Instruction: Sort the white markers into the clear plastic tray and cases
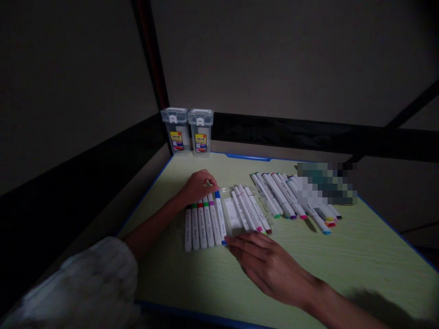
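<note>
A white marker with blue ends (220,217) lies at the right end of a row of markers in a clear plastic sleeve or tray. My left hand (201,186) is closed in a pinch at its top blue end. At its lower end, the thumb and fingertips of my right hand (269,262) close on the other blue tip. To its left, several white markers (203,228) with dark, green, red and purple bands stand side by side. Just right of the blue marker, a few loose markers (247,208) rest on clear plastic with a white label.
Two clear lidded boxes (200,137) stand at the table's far left corner. Many loose markers (279,194) are spread across the right side, beside a pixelated patch (325,183). The pale green table (206,283) has a blue edge. Dark panels enclose it behind and left.
</note>
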A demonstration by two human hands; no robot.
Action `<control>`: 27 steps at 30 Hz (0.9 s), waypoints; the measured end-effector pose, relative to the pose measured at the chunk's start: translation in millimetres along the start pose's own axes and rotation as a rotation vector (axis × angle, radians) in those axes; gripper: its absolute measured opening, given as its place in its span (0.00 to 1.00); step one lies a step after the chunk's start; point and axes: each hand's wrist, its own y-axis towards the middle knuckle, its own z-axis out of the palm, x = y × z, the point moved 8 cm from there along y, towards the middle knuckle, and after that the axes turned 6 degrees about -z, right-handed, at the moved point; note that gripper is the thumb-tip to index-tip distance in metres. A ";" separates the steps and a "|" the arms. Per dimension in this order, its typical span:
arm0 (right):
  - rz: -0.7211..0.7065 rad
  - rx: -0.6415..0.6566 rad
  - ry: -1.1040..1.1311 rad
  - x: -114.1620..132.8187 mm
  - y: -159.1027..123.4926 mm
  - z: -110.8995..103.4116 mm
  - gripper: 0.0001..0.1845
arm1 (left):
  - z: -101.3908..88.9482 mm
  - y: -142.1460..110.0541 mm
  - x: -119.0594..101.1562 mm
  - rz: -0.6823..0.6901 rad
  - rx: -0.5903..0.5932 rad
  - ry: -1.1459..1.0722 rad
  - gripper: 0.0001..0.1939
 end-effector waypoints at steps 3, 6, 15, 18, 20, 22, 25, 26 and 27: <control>0.008 0.007 -0.002 -0.7 -1.1 0.5 0.17 | 2.3 -0.5 -0.8 -0.002 0.029 0.018 0.03; 0.005 0.006 -0.003 -0.2 -1.4 0.5 0.17 | 3.4 -1.0 -1.3 0.008 0.038 0.020 0.02; 0.009 0.010 0.019 -1.2 -1.2 1.1 0.17 | 5.1 -0.8 0.7 0.002 0.053 0.051 0.02; 0.012 0.007 0.015 -1.1 -1.1 0.4 0.16 | 6.4 -0.7 3.1 -0.003 0.063 0.057 0.03; 0.014 -0.004 0.012 -1.1 -0.8 -0.5 0.16 | 6.9 -0.6 4.3 -0.003 0.066 0.062 0.03; 0.016 -0.011 0.009 -1.3 -0.7 -0.6 0.16 | 7.0 -0.5 4.6 0.001 0.066 0.071 0.03; 0.017 -0.011 0.012 -1.7 -1.2 0.5 0.16 | 7.3 -0.4 4.4 -0.002 0.073 0.085 0.03; 0.019 -0.012 0.015 -2.0 -1.5 0.9 0.16 | 7.5 -0.4 4.3 -0.006 0.078 0.090 0.03; 0.022 -0.014 0.019 -2.3 -1.8 1.0 0.16 | 7.7 -0.4 4.3 -0.010 0.083 0.096 0.03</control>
